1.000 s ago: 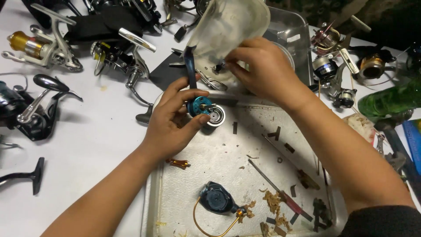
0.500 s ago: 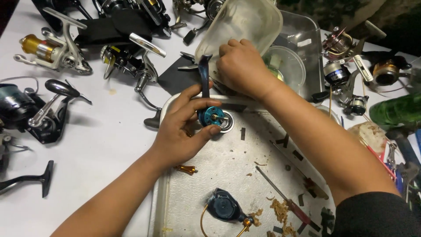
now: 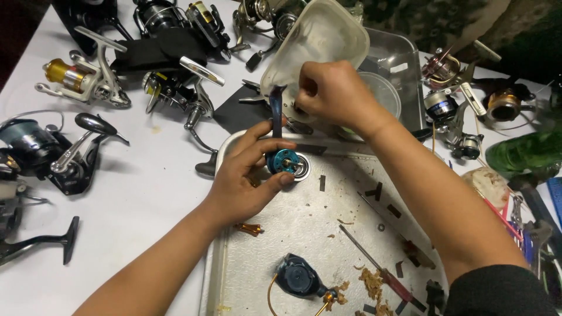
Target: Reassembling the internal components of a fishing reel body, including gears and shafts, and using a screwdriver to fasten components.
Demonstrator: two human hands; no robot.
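Both hands have drifted toward the middle of the view since half a second ago, while the right hand [image 3: 331, 93] keeps working at the mouth of the tilted translucent plastic tub [image 3: 316, 44].

Largest first: the white table [image 3: 146, 193] carries scattered spinning reels, and the dented metal tray [image 3: 304, 246] sits before the person, littered with brown debris, a red-handled screwdriver [image 3: 383, 272] and a dark blue reel side cover [image 3: 298, 276]. Over the tray's far edge, the left hand [image 3: 243, 184] is closed around the teal-blue reel body [image 3: 284, 161], its dark stem pointing up. The right fingers are curled at the tub's rim; whether they pinch anything, I cannot tell.
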